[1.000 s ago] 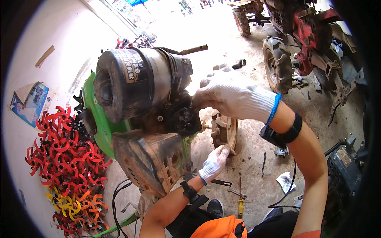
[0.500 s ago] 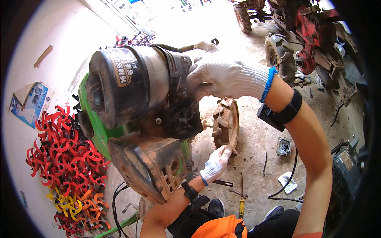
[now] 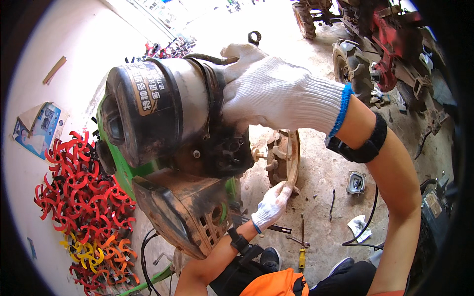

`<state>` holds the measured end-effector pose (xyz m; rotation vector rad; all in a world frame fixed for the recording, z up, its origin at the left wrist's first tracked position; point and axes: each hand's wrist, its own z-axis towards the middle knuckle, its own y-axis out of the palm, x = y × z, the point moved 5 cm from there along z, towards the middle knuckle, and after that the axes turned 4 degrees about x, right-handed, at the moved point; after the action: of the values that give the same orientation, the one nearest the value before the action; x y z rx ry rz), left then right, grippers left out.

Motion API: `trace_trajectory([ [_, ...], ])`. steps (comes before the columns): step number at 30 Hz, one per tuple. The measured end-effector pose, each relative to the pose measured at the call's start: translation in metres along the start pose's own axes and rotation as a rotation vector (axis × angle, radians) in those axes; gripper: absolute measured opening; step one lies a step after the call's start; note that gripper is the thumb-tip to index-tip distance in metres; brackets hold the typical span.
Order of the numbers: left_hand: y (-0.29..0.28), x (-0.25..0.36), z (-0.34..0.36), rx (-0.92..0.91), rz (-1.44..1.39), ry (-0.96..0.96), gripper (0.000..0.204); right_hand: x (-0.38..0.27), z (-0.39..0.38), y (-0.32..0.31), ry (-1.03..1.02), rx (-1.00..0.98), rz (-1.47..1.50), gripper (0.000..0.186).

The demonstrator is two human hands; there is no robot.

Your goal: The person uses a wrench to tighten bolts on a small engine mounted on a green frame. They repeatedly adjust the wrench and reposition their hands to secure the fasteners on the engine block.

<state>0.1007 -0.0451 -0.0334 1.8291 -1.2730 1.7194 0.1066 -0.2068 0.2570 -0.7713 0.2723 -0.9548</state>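
In front of me is a machine with a dusty engine (image 3: 217, 155), a black-and-white air filter canister (image 3: 153, 106), green body panels and a rusty slotted cover (image 3: 180, 204). My right hand (image 3: 271, 93), in a white knit glove with a blue cuff, grips the engine's side behind the canister. A dark hose (image 3: 212, 59) runs to its upper fingers; the other fingertips are hidden. Lower down, my left hand (image 3: 274, 202), also gloved, is closed at the bottom edge of a lugged, mud-coloured wheel (image 3: 284, 160) beside the engine.
Red, orange and yellow curved blades (image 3: 89, 202) are heaped at the left wall. On the floor lie a yellow-handled screwdriver (image 3: 301, 256), a small metal tray (image 3: 355, 182) and a white cloth (image 3: 359, 228). A red machine (image 3: 387, 64) stands at the far right.
My right hand has shifted left and turned, so its back now covers more of the engine's side. My left hand stays at the wheel. The whole view has shifted slightly.
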Motion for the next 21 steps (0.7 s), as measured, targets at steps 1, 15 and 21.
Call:
trace_trajectory([
  [1,0.0,0.001,0.0,-0.006,-0.01,0.011,0.042,0.002,-0.002,0.001,-0.018,0.01,-0.028,0.01],
  [15,0.001,-0.048,0.001,0.009,0.927,0.336,0.041,-0.078,-0.125,0.115,1.178,-0.056,1.212,0.059],
  [21,0.011,-0.053,0.003,-0.011,-0.347,-0.1,0.048,-0.159,-0.064,0.143,1.703,0.508,1.501,0.062],
])
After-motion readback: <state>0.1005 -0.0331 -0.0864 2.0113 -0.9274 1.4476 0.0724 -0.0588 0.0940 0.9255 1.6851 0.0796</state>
